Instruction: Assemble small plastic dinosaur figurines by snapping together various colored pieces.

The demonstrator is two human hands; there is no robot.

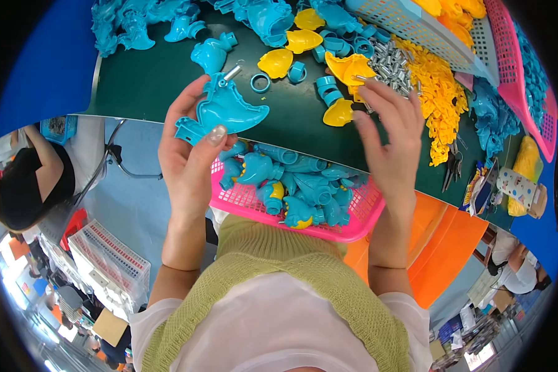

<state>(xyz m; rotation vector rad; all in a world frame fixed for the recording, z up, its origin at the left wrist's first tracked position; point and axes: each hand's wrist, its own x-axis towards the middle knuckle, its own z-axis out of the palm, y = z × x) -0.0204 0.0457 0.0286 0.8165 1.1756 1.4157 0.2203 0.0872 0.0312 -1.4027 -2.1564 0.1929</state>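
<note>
My left hand [189, 158] is closed on a blue plastic half shell [229, 113], its hollow, ribbed inside turned up. A small silver metal pin [232, 73] sits at the shell's upper end. To the right, my right hand [390, 146] hovers over the table with fingers curved and apart. Its fingertips are beside a yellow shell piece [351, 64] and a smaller yellow cap piece [339, 114]; nothing shows clearly between them. A blue ring [260, 82] lies between the two hands. Below them, a pink basket [353, 234] holds several blue assembled pieces with yellow parts.
Across the dark green table [142, 87] lie blue shells [270, 22], silver pins [390, 65] and small yellow parts [439, 93]. A grey basket [428, 37] and a pink basket [508, 68] stand at the far right. Pliers [452, 167] lie near the right edge.
</note>
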